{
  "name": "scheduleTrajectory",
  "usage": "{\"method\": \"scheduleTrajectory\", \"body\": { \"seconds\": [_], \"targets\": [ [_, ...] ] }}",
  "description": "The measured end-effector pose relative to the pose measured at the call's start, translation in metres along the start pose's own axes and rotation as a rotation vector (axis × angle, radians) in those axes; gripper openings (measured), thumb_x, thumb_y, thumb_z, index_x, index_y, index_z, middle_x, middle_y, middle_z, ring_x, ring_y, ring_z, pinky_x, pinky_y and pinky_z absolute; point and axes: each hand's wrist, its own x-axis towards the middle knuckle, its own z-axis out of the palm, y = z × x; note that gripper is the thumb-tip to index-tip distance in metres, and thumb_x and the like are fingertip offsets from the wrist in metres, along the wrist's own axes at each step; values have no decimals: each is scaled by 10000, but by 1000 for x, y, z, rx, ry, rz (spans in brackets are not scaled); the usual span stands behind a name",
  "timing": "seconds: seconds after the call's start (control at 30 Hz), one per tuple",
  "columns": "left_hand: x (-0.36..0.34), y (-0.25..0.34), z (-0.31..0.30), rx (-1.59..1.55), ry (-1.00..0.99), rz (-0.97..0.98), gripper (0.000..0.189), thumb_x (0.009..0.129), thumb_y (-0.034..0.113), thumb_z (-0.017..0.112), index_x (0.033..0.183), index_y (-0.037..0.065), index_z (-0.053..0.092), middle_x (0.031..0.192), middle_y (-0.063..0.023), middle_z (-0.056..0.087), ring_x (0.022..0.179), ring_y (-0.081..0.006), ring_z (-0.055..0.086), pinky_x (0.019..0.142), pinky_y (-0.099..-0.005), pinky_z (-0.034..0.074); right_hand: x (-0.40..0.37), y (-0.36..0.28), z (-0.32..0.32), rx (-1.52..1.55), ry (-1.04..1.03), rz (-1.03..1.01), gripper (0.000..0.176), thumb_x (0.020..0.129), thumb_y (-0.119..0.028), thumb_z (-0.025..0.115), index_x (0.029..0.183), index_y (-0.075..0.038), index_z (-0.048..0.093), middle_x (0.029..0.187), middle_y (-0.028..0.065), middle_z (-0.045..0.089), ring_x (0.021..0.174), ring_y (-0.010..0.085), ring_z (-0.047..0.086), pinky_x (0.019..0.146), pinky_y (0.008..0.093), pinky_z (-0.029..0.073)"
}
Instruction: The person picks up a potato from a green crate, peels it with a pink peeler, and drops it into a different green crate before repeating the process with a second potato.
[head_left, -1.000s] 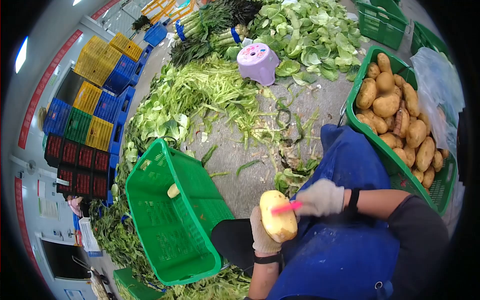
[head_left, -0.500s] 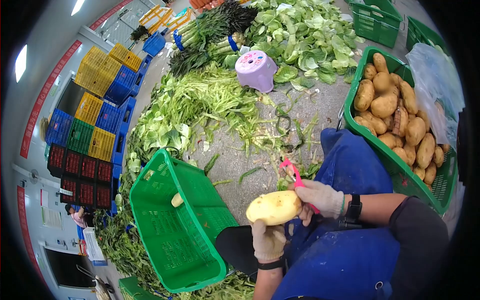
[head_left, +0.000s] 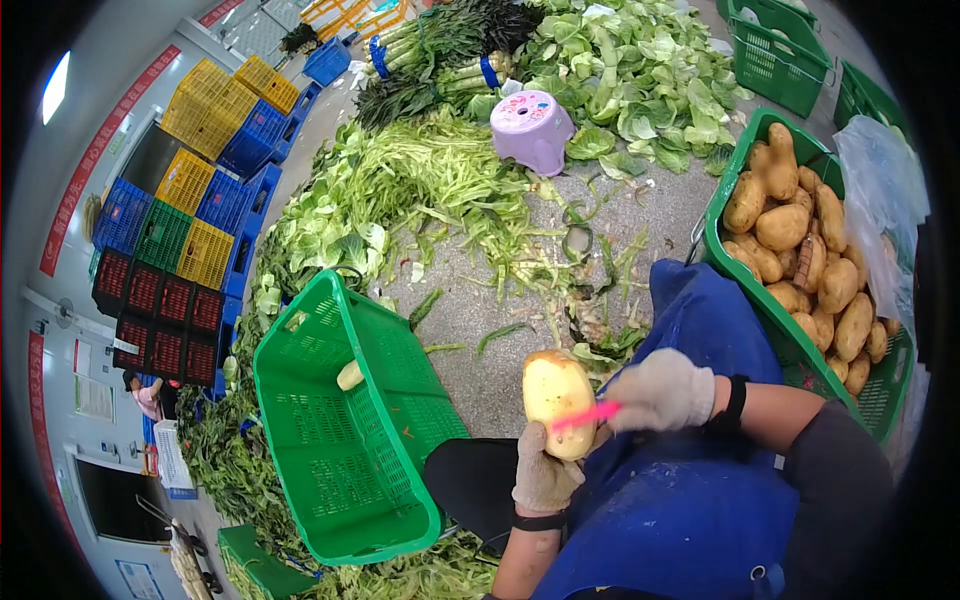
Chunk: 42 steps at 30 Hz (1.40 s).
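A mostly peeled, pale yellow potato [head_left: 556, 392] stands upright in my left hand [head_left: 545, 474], whose gloved fingers grip its lower end. Some brown skin shows at its top. My right hand [head_left: 664, 392], also gloved and smeared by motion, is closed on a pink peeler [head_left: 590, 414] that lies across the potato's lower part. Left of my knee, a green crate [head_left: 400, 470] holds one pale peeled potato [head_left: 350, 376]. Unpeeled brown potatoes [head_left: 782, 228] fill another green crate [head_left: 712, 222] on my right.
Cabbage leaves [head_left: 640, 80] and green trimmings [head_left: 440, 190] cover much of the floor ahead. A purple stool [head_left: 532, 140] stands among them. Clear plastic [head_left: 880, 190] hangs over the potato crate's edge. Stacked coloured crates [head_left: 190, 190] and a person [head_left: 148, 396] are at far left.
The potato has turned from lying sideways to upright. My right hand has brought the pink peeler down across its face. The view has shifted slightly.
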Motion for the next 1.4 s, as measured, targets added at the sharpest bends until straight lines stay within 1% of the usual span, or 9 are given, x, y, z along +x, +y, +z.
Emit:
{"method": "scheduleTrajectory", "body": {
  "seconds": [0.17, 0.3, 0.43, 0.57, 0.77, 0.97, 1.1, 1.17, 1.4],
  "targets": [
    [-3, -7, -19, -72, -41, -80, 671, 857, 411, 560, 1359, 16, 354, 1234, -191, 541, 1046, -376, 593, 877, -513, 512, 9, 33, 4, -146, 180, 295, 327, 857, -423, 591, 761, -110, 593, 642, 132, 550, 598, 340, 573, 512, 412, 433],
    [-7, -7, -6, 159, 42, 36, 701, 841, 460, 555, 1334, -7, 383, 1179, -219, 558, 977, -345, 607, 821, -470, 523, 3, 3, 5, -150, -125, -119, 338, 866, -455, 562, 780, -128, 573, 646, 127, 565, 593, 335, 590, 493, 415, 441],
    [-8, -4, 3, 68, 199, 23, 717, 841, 501, 532, 1297, -40, 415, 1114, -235, 583, 887, -327, 626, 720, -429, 542, 4, 31, 17, -143, 124, 179, 343, 871, -478, 549, 784, -147, 578, 650, 103, 574, 578, 324, 587, 482, 411, 440],
    [-7, -5, 1, 189, 109, 74, 673, 864, 486, 493, 1297, -24, 421, 1113, -222, 587, 928, -339, 621, 743, -442, 546, 2, 12, 14, -135, -138, -41, 325, 870, -469, 559, 800, -153, 584, 628, 104, 557, 575, 315, 584, 483, 406, 436],
    [-2, -7, -12, 184, 56, 6, 625, 885, 417, 509, 1337, 8, 373, 1182, -183, 561, 1001, -330, 609, 833, -495, 520, 0, 19, 13, -44, 28, -31, 327, 876, -460, 562, 797, -143, 578, 649, 105, 562, 591, 319, 587, 497, 395, 444],
    [-6, -7, -21, 33, -5, -45, 654, 865, 429, 533, 1328, -8, 388, 1181, -195, 560, 1005, -353, 600, 866, -511, 501, 2, 29, 12, -130, 75, 272, 311, 899, -410, 552, 817, -110, 570, 671, 104, 582, 585, 321, 588, 510, 404, 446],
    [-4, -9, -6, 50, 12, 26, 720, 819, 458, 589, 1323, -18, 392, 1144, -223, 573, 978, -350, 605, 803, -460, 519, -3, 14, 20, 440, 281, 194, 272, 938, -295, 500, 843, -44, 543, 644, 102, 557, 524, 204, 575, 496, 332, 470],
    [-2, -10, -3, 91, 72, 86, 758, 796, 495, 597, 1304, -34, 407, 1093, -256, 589, 921, -349, 619, 731, -408, 540, -5, 3, 12, 986, -7, 576, 236, 941, -274, 478, 898, -53, 550, 662, 45, 553, 495, 129, 535, 455, 271, 454],
    [0, -8, -26, 39, -15, 118, 759, 770, 404, 684, 1327, -9, 375, 1153, -207, 575, 990, -348, 611, 802, -424, 528, -11, -2, 18, 1041, -70, 628, 202, 911, -225, 498, 953, -34, 546, 694, 42, 556, 504, 101, 534, 444, 253, 455]
  ]
}}
